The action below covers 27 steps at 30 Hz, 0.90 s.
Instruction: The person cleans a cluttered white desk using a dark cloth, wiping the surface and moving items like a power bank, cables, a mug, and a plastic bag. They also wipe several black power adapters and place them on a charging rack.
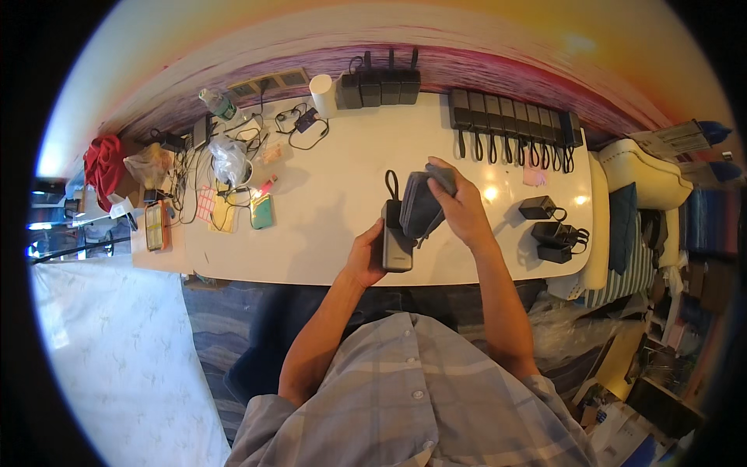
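Observation:
My left hand (366, 257) grips a grey and black power bank (398, 251) with a black loop cable standing up from its far end. It is held above the front part of the white table (338, 175). Close by on the right, my right hand (467, 213) holds a dark grey fabric pouch (421, 205), pinched at its upper right edge. The pouch hangs tilted beside the power bank and overlaps its right side in this view. I cannot tell whether the pouch is unfastened or has anything inside.
Several black power banks (502, 117) with loop cables line the back right. More black units (379, 87) stand by the wall beside a white cylinder (323, 96). Others (551, 239) lie at the right. Tangled cables (185, 169), a plastic bottle (220, 106) and a plastic bag (229, 160) crowd the left.

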Available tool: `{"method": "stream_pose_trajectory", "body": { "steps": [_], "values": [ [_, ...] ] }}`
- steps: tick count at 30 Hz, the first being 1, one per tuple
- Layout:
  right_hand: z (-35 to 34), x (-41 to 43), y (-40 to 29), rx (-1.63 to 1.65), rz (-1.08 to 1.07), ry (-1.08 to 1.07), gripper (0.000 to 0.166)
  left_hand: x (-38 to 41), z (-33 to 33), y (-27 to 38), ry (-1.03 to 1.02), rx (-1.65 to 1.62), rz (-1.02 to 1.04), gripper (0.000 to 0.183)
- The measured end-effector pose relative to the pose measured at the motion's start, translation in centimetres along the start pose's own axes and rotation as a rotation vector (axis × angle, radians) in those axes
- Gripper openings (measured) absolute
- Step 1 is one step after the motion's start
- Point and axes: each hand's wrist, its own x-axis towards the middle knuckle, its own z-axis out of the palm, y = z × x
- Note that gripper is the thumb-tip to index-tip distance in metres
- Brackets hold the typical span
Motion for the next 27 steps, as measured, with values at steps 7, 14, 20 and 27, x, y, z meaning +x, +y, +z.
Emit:
{"method": "stream_pose_trajectory", "body": {
  "steps": [7,14,20,27],
  "values": [
    [1.0,-2.2,0.3,0.491,0.189,-0.074,0.048,-1.8,-0.9,2.9,0.041,0.033,0.012,0.044],
    [-0.5,-4.9,1.1,1.129,-0.104,-0.235,0.091,-1.0,-1.2,2.7,-0.027,0.137,0.061,0.050],
    [2.9,-7.1,4.8,1.581,0.030,-0.030,0.095,-0.1,-0.2,1.6,-0.018,0.126,0.036,0.046],
    [2.6,-8.6,10.5,1.662,0.213,0.190,0.058,-0.4,-1.0,2.5,-0.026,0.192,0.107,0.052]
  ]
}}
